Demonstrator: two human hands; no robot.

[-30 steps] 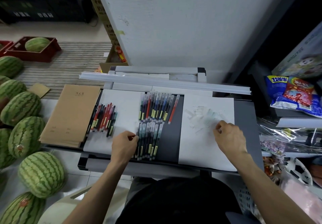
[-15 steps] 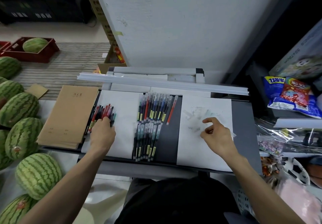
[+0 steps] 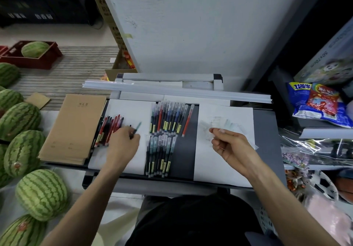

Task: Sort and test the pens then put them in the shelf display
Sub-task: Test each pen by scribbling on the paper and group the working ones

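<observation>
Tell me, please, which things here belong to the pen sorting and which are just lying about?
Job: red-and-black pens; dark pen in left hand; upper pen row; lower pen row; scribbled white paper.

Lying about: striped green watermelons; brown notebooks; blue-red snack bags.

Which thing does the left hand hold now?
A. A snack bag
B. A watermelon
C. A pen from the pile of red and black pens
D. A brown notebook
C: the left hand grips a dark pen beside the pile of red and black pens; the notebook lies untouched.

Left hand [image 3: 122, 142] pinched, right hand [image 3: 232, 143] half-curled
</observation>
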